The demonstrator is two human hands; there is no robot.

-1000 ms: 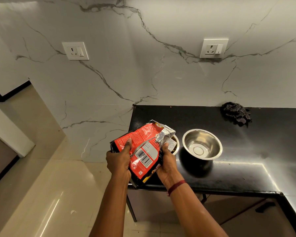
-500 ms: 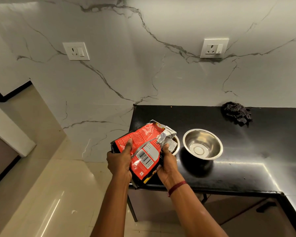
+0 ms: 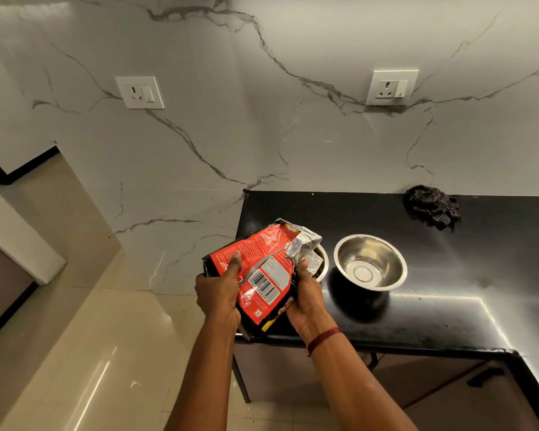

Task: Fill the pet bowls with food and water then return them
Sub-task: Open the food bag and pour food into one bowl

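Both hands, left hand (image 3: pixel 219 293) and right hand (image 3: pixel 306 301), grip the tilted red food packet (image 3: pixel 263 272), its foil mouth over a steel bowl (image 3: pixel 322 262).

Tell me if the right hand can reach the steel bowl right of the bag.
Probably, once freed: the right hand grips the food bag, but the steel bowl stands beside it on the counter, unobstructed.

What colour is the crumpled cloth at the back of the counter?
The cloth is dark with faint pale checks; head view.
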